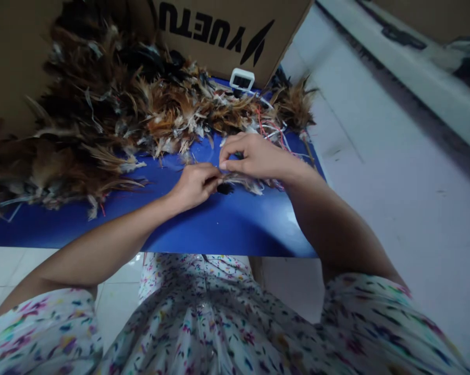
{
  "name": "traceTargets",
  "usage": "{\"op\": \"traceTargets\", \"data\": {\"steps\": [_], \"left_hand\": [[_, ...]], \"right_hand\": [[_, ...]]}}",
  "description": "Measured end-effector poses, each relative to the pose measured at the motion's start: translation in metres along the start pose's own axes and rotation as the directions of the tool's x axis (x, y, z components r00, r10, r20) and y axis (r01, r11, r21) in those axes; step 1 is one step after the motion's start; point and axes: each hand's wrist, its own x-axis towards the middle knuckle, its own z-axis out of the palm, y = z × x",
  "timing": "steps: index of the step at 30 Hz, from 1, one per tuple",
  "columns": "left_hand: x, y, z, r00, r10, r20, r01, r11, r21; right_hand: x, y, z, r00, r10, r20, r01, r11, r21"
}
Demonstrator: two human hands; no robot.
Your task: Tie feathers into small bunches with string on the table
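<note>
Over the blue table, my left hand (196, 183) is closed in a pinch. A small dark feather (224, 188) sticks out at its fingertips. Just to the right, my right hand (254, 155) curls with thumb and index fingertip nearly together, close to the left fingertips. What lies in that right pinch is too small to make out. Pale feathers (252, 184) lie on the table under my right hand and wrist, partly hidden by it. Behind both hands spreads a pile of brown, black and white feathers (168, 112).
The blue table (215, 229) ends at a front edge near my body. A cardboard box (219, 49) stands behind the feathers, with a small white-framed device (242, 79) before it. Red strings (263, 125) and white ties tangle at right. Another feather bunch (55, 166) lies left.
</note>
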Motion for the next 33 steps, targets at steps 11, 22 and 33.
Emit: {"op": "traceTargets", "data": {"steps": [11, 22, 33], "left_hand": [[0.006, 0.002, 0.004, 0.924, -0.368, 0.103, 0.32, 0.598, -0.735], [0.004, 0.002, 0.008, 0.864, -0.491, 0.112, 0.424, 0.589, -0.688], [0.002, 0.006, -0.001, 0.989, -0.149, 0.025, 0.151, 0.978, -0.141]], "right_hand": [[-0.014, 0.036, 0.042, 0.914, 0.404, 0.022, -0.209, 0.424, 0.881], [-0.057, -0.004, 0.066, 0.876, -0.023, -0.481, 0.002, 0.999, -0.044], [-0.023, -0.013, 0.022, 0.982, -0.056, -0.181, -0.006, 0.945, -0.326]]}}
